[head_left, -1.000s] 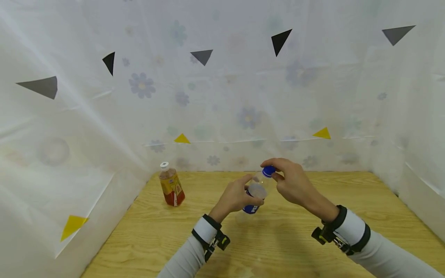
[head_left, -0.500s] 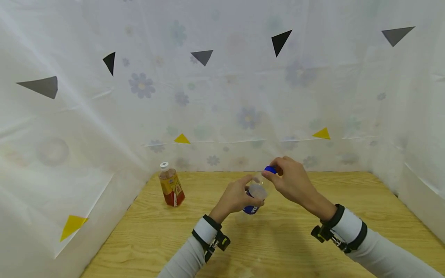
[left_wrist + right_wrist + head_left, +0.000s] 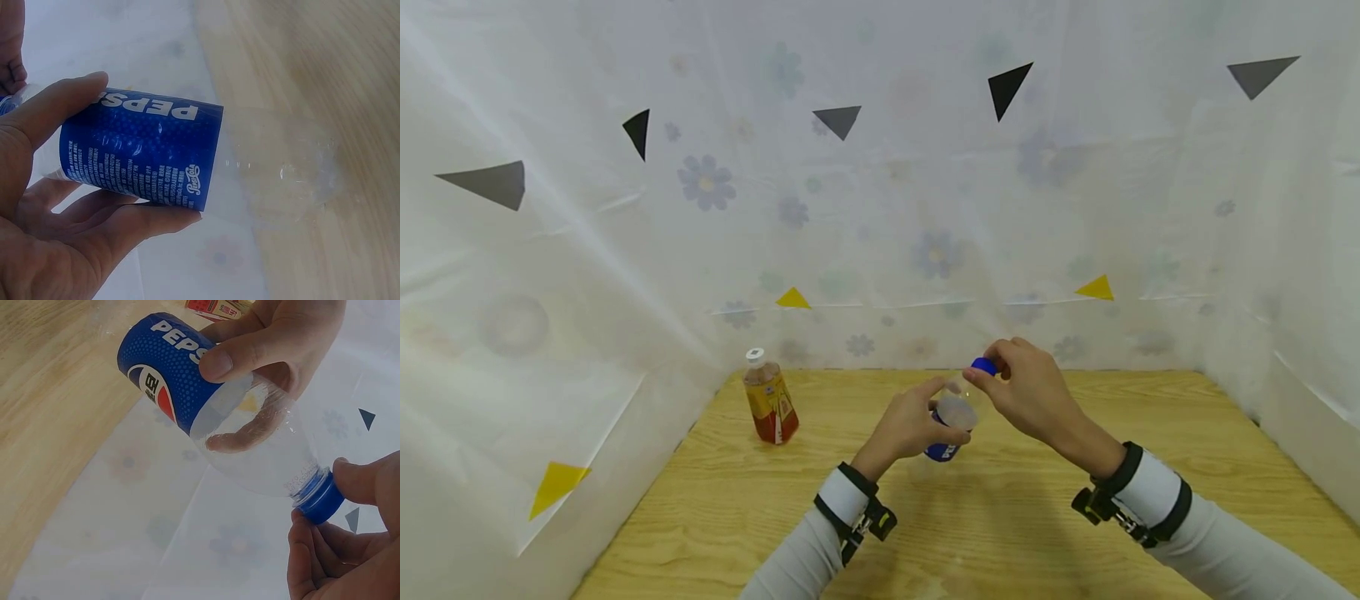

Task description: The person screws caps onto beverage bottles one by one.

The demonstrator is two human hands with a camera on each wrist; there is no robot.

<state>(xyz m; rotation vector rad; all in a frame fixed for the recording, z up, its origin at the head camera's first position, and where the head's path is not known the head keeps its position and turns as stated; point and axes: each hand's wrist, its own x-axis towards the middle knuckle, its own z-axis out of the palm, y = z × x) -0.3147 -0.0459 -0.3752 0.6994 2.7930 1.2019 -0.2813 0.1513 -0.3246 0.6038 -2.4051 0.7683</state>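
Note:
A clear plastic Pepsi bottle (image 3: 957,413) with a blue label leans above the table in the head view. My left hand (image 3: 907,425) grips it around the label, thumb on one side and fingers on the other. See-through and without visible drink, the lower part of the bottle (image 3: 281,165) sticks out past that hand in the left wrist view. My right hand (image 3: 1028,393) pinches the blue cap (image 3: 320,497) between thumb and fingers. In the right wrist view the cap sits on the bottle's neck, and part of it is hidden by the fingertips.
A bottle of reddish-brown drink (image 3: 771,402) with a yellow label and white cap stands at the table's back left. The wood-grain table (image 3: 715,517) is bordered by whitish flowered sheeting (image 3: 880,208) at the back and sides.
My right thumb and fingers have shifted round the blue cap, from a wider spread to a closer pinch, and stay there over the last half second. My left hand holds the bottle in place.

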